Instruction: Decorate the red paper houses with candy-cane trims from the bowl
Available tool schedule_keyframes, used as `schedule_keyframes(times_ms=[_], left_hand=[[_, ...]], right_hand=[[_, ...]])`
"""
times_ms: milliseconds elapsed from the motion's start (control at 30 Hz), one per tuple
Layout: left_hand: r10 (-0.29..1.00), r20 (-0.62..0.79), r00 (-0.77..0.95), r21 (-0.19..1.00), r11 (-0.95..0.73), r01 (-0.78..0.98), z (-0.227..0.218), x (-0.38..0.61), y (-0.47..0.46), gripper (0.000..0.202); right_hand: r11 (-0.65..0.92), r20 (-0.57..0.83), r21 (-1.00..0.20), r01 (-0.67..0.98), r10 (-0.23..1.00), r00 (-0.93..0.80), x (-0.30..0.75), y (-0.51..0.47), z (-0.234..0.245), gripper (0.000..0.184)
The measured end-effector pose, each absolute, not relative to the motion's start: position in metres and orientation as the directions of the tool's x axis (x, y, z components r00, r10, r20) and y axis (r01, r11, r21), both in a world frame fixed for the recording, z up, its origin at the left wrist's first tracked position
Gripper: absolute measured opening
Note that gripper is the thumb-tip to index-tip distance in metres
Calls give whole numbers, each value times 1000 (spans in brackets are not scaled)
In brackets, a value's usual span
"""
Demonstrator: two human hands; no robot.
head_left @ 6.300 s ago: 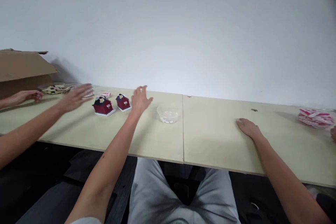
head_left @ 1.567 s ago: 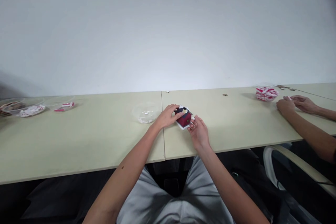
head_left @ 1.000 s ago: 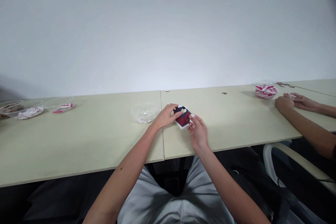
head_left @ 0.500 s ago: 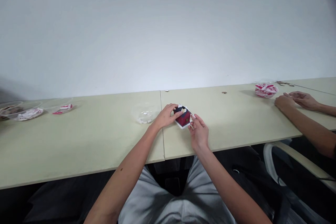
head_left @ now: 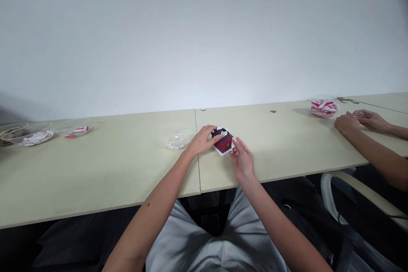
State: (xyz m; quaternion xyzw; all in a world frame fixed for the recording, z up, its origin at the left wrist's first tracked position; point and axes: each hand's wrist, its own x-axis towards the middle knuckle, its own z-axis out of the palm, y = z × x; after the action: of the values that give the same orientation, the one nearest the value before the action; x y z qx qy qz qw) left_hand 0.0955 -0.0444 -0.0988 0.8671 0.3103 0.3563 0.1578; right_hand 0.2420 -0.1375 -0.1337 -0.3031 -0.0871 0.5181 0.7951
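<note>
A small model house point(head_left: 222, 145) with a dark red wall, a dark blue top and a white lower edge is in front of me on the table. My left hand point(head_left: 205, 139) grips it from the left, thumb lying over its top. On its right side, my right hand point(head_left: 242, 158) is closed in a pinch, with a tiny white piece point(head_left: 235, 140) at the fingertips. Whether that piece touches the house I cannot tell. Left of my left hand stands a clear plastic bowl point(head_left: 177, 142) with small white pieces in it.
Clear bowls with white pieces point(head_left: 38, 138) and red-and-white pieces point(head_left: 77, 131) stand far left. At right, a co-worker's hands point(head_left: 357, 121) are near a bowl of red-and-white pieces point(head_left: 324, 109). Small flat bits point(head_left: 273, 111) lie toward the wall. A seam point(head_left: 199, 170) divides the tabletop.
My right hand has shifted very slightly, still pinching the white piece beside the house. My left hand keeps its grip, and the view has moved a little.
</note>
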Motion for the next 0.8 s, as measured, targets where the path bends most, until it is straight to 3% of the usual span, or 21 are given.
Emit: schedule_keyframes(times_ms=[433,800], left_hand=[[623,558,549,424,-782,457,-98,99,-47,35],[630,562,536,437,-776,454,-98,99,-47,35]], right_hand=[[248,-118,-592,-767,914,387,244,-133,-138,33],[231,-151,-603,-763,906,394,245,-132,-142,22]])
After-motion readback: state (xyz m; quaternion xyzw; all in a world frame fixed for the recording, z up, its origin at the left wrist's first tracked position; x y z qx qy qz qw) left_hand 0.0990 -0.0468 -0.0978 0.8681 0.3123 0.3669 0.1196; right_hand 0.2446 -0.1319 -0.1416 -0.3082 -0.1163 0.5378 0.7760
